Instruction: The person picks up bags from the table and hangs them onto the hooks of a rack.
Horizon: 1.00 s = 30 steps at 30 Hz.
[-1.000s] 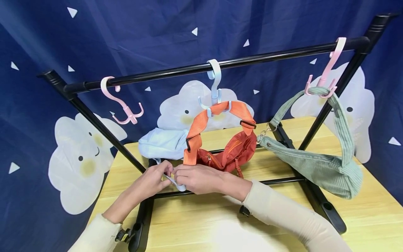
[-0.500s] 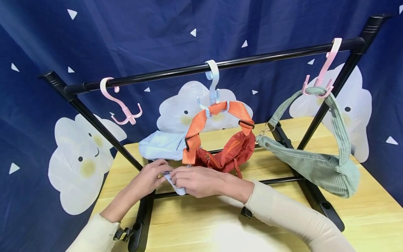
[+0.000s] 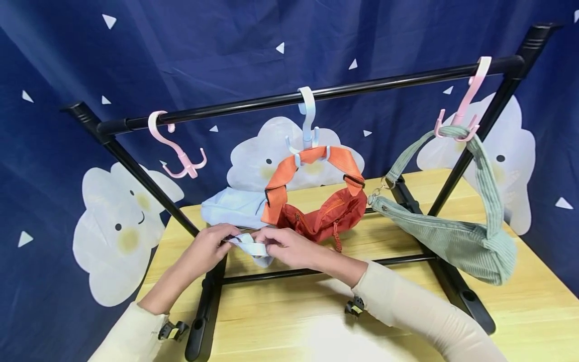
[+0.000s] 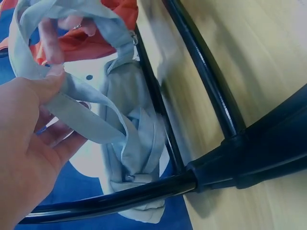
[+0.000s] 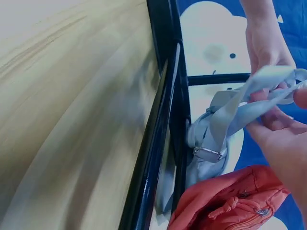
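A light blue bag lies on the table behind the rack's left side, and its flat strap is raised in front of it. My left hand pinches the strap between thumb and fingers, as the left wrist view shows with the strap looped. From the other side my right hand holds the same strap close by. Some right-hand fingertips are hidden behind the strap. A metal buckle shows on the bag in the right wrist view.
A black rack bar carries an unladen pink hook, a blue hook with a red bag on its orange strap, and a pink hook with a green corduroy bag. A lower bar crosses beneath my hands.
Both hands have risen slightly with the strap, and more of it now shows between them. The right fingers have shifted along it. The red bag and its orange strap have swung a little.
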{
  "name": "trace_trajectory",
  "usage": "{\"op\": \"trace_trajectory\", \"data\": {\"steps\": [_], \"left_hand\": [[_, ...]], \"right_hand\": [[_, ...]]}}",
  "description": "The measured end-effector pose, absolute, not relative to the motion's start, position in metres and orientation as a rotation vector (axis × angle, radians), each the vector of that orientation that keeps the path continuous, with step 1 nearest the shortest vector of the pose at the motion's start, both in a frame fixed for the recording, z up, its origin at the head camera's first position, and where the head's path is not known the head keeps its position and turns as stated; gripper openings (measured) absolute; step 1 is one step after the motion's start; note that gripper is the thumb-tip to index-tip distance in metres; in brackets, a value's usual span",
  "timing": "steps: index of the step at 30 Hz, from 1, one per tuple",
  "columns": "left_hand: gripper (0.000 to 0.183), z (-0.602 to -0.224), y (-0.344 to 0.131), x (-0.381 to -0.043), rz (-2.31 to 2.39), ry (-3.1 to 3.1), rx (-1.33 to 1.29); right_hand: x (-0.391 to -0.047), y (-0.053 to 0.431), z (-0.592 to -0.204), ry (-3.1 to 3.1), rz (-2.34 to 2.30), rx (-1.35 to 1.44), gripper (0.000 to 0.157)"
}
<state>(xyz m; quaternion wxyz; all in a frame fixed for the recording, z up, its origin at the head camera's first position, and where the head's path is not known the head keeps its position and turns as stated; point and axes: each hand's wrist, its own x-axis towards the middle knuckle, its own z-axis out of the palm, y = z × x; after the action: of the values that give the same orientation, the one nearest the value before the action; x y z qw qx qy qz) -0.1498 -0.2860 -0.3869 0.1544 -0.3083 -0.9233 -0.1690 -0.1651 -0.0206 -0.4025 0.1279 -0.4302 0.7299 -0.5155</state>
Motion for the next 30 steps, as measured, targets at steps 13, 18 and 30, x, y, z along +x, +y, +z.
{"op": "trace_trajectory", "data": {"steps": [13,18,30], "left_hand": [[0.012,-0.366,-0.298,-0.144,-0.558,-2.815,-0.695],[0.01,-0.358,-0.303,-0.144,-0.627,-2.813,-0.686],[0.014,-0.349,-0.31,-0.142,-0.804,-2.871,-0.653]], "right_hand": [[-0.17,-0.019,-0.399,2.125,-1.499,-1.192,0.023],[-0.175,-0.021,-0.392,2.339,-1.426,-1.179,0.033],[-0.183,-0.023,-0.375,2.615,-1.304,-1.282,0.019]]}}
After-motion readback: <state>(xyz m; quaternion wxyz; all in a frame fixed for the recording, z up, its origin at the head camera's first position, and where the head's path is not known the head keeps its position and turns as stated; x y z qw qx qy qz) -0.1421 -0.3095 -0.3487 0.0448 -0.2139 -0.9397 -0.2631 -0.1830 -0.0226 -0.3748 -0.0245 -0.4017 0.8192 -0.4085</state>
